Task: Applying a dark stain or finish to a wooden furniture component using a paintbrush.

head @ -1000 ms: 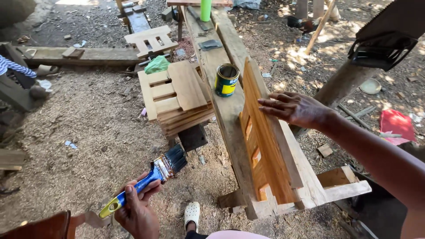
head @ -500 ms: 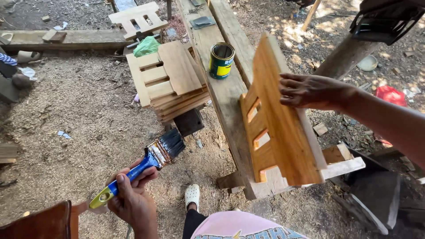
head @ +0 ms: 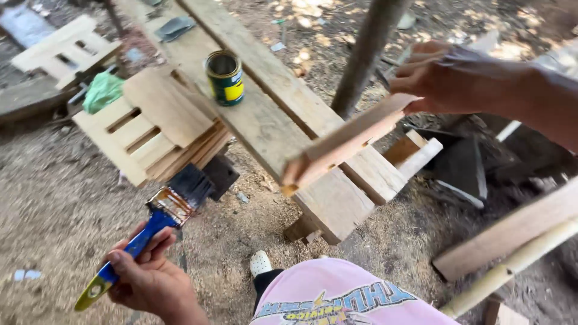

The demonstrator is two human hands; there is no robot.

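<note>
My left hand (head: 147, 278) grips a paintbrush (head: 158, 222) with a blue and yellow handle and dark bristles, held low over the sawdust ground. My right hand (head: 454, 78) holds a slatted wooden panel (head: 346, 141) by its far end, lifted edge-on above the end of a long plank bench (head: 289, 108). A small open tin can (head: 226, 77) with a yellow and green label stands on the bench. To the left of the bench lies a stack of similar slatted panels (head: 150, 129).
A green cloth (head: 102, 91) lies behind the stack, and another pale slatted panel (head: 57, 51) rests further back. A wooden post (head: 367, 54) rises beside the bench. Loose planks and a pole (head: 512, 253) lie at right. My foot in a white shoe (head: 261, 263) is below the bench.
My right hand has lifted the slatted panel off the bench and turned it edge-on. The view has swung left and closer. My left hand still holds the brush low.
</note>
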